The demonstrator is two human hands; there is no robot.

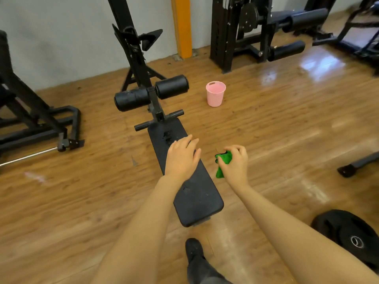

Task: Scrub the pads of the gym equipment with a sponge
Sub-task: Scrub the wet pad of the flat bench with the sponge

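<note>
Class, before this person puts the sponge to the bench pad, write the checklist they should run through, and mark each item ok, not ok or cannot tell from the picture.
1. Sponge in hand: ok. The right hand grips the green sponge, fingers curled round it.
2. Sponge on the pad: not ok. It is held beside the bench pad, off its right edge, over the floor.
3. Bench steadied: ok. The left hand lies flat on the pad.
4. Sponge wet: cannot tell.
5. Water at hand: cannot tell. The pink bucket stands on the floor beyond the bench; its contents do not show clearly.
6. Roller pads scrubbed: cannot tell.
</note>
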